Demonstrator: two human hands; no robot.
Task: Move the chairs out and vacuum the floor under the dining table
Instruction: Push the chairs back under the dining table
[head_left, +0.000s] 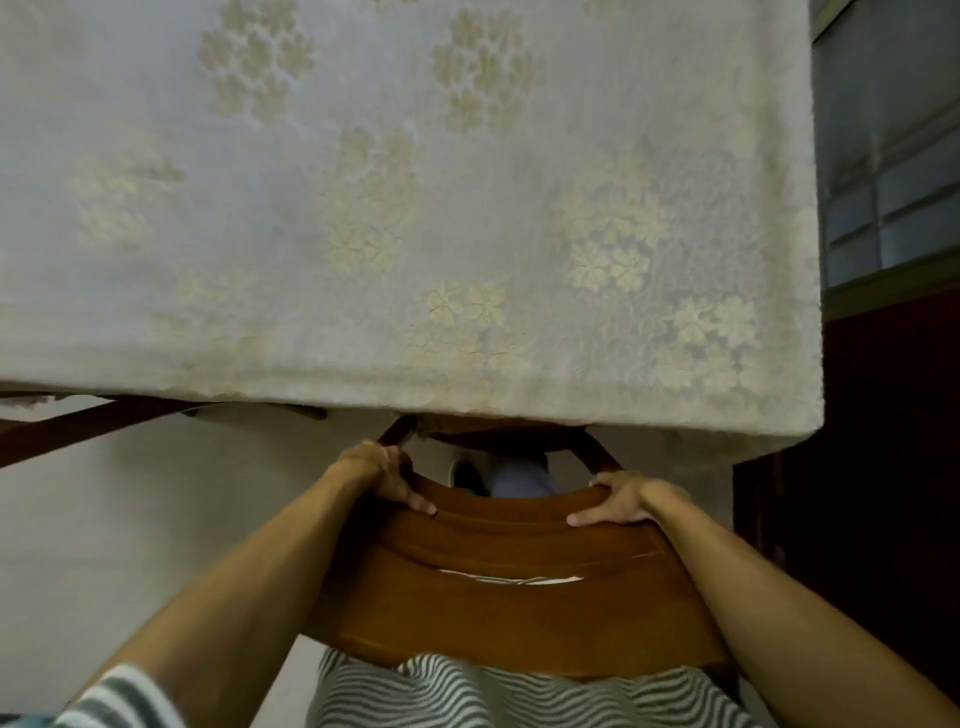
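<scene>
At the floral-clothed dining table (156, 291), pale floor (130, 519), left hand (382, 475) and right hand (621, 499) gripping chair (509, 597)

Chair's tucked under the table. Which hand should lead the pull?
Left, probably. The left hand wraps the chair at its top corner, with bare floor on that side; the right hand also grips the rail, but a dark panel crowds it.

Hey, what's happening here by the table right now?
A person stands at the cloth-covered dining table, gripping a wooden chair by its curved top rail: the left hand at one end, the right hand at the other. The chair's seat is tucked under the table's edge, not yet pulled out.
</scene>
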